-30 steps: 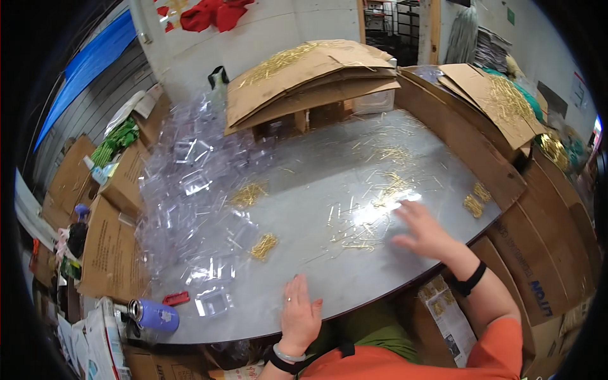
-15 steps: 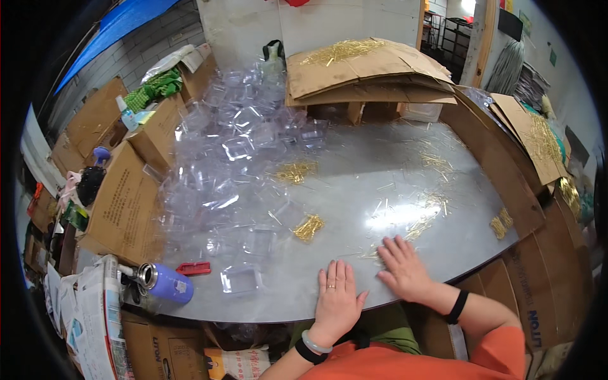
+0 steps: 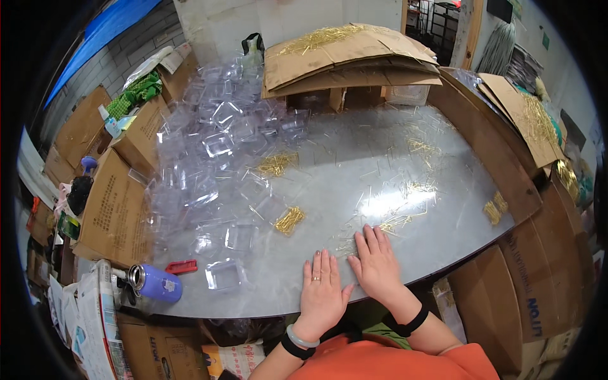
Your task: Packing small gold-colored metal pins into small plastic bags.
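Observation:
My left hand [image 3: 322, 288] lies flat on the grey tabletop [image 3: 342, 171] near its front edge, fingers together and stretched out, a ring on one finger. Beside it on the right, my right hand [image 3: 378, 265] also rests flat with its fingers extended. Neither one holds anything. Just beyond the right fingertips lie loose thin gold sticks [image 3: 396, 223], too fine to name exactly. A compact bundle of gold sticks [image 3: 289, 220] sits ahead of my left hand, and a looser pile of gold sticks [image 3: 277, 164] lies farther back.
Clear plastic boxes [image 3: 218, 144] heap across the table's left side. Near the front left are a purple bottle [image 3: 160, 283] and a red tool [image 3: 181, 266]. Cardboard sheets [image 3: 348, 60] form a raised cover at the back. A cardboard wall [image 3: 494, 149] borders the right, near gold bundles [image 3: 495, 209].
My right hand has moved left and slightly nearer, close beside my left hand. The view has shifted, so the table's things appear farther left and higher. Neither hand has taken hold of anything.

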Available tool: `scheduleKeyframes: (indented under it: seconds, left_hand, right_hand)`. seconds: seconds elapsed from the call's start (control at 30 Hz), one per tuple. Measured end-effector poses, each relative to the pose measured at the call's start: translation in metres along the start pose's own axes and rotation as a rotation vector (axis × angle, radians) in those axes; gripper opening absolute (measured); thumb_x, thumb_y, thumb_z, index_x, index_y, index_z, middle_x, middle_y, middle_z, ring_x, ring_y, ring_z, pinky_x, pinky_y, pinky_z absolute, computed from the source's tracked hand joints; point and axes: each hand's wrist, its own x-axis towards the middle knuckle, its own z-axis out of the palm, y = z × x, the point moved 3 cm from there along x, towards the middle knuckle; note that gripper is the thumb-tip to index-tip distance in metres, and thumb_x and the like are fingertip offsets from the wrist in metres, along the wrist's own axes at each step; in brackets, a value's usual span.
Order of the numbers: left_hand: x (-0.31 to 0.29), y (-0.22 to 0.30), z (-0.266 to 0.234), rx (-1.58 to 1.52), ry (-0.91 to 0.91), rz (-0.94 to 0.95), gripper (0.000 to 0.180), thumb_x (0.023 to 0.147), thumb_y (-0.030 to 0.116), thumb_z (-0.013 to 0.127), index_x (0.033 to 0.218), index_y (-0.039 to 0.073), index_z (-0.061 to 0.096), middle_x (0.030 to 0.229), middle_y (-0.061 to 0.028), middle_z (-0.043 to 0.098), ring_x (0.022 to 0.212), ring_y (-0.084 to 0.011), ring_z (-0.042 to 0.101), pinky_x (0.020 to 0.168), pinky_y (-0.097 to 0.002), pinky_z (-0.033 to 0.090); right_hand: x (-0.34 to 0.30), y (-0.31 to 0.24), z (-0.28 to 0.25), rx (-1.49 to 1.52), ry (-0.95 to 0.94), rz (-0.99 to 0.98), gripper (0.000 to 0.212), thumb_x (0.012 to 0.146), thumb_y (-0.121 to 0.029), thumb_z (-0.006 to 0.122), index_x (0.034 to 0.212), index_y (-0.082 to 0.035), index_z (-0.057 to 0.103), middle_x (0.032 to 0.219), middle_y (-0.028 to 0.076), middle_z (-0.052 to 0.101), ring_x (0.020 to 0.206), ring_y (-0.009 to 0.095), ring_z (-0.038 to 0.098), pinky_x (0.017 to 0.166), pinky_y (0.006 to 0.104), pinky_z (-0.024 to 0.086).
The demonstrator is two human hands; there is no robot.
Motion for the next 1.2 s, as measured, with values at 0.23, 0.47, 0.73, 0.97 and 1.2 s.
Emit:
scheduleKeyframes:
  seconds: [0.23,0.47,0.73,0.97,1.2]
  left_hand:
    - [0.003,0.0,-0.004,-0.023,-0.026,0.017,0.082,0.098,0.039,0.064,0.15,-0.015,0.032,0.157,-0.034,0.033,0.148,-0.0461,0.032,0.122,-0.0575,0.024]
    - [0.008,0.0,-0.003,-0.061,0.0,0.005,0.094,0.092,0.049,0.07,0.151,-0.014,0.032,0.157,-0.0317,0.035,0.148,-0.0442,0.032,0.123,-0.056,0.024]
    - [0.016,0.007,-0.002,-0.07,0.042,-0.03,0.091,0.088,0.047,0.075,0.15,-0.009,0.038,0.155,-0.027,0.04,0.146,-0.0437,0.035,0.121,-0.0563,0.026]
    - [0.014,0.005,0.001,-0.065,0.081,-0.044,0.086,0.09,0.046,0.073,0.15,-0.007,0.04,0.154,-0.0253,0.042,0.144,-0.0447,0.037,0.12,-0.0575,0.026]
    - [0.015,0.005,0.004,0.01,0.047,-0.054,0.078,0.095,0.048,0.065,0.149,-0.005,0.045,0.156,-0.0243,0.041,0.145,-0.0444,0.036,0.12,-0.0575,0.027]
  right_hand:
    - [-0.002,0.013,-0.013,0.465,0.057,-0.028,0.035,0.092,-0.006,0.064,0.126,0.0,0.062,0.135,0.02,0.059,0.127,0.04,0.054,0.109,0.0489,0.043]
    - [-0.01,0.027,-0.032,0.138,-0.014,-0.007,0.038,0.083,0.001,0.063,0.121,-0.004,0.066,0.117,0.014,0.065,0.108,0.036,0.058,0.093,0.0465,0.048]
    - [0.016,0.03,-0.044,0.029,0.016,-0.167,0.046,0.081,0.002,0.059,0.127,-0.004,0.064,0.12,0.015,0.064,0.107,0.035,0.059,0.093,0.043,0.05]
    - [-0.006,0.008,-0.018,0.325,-0.078,-0.157,0.042,0.08,0.003,0.062,0.122,-0.001,0.065,0.115,0.016,0.066,0.108,0.038,0.06,0.089,0.0419,0.052]
    - [0.001,0.031,-0.042,0.383,-0.097,-0.152,0.037,0.087,-0.007,0.071,0.124,-0.004,0.067,0.12,0.014,0.066,0.113,0.037,0.057,0.098,0.0444,0.049]
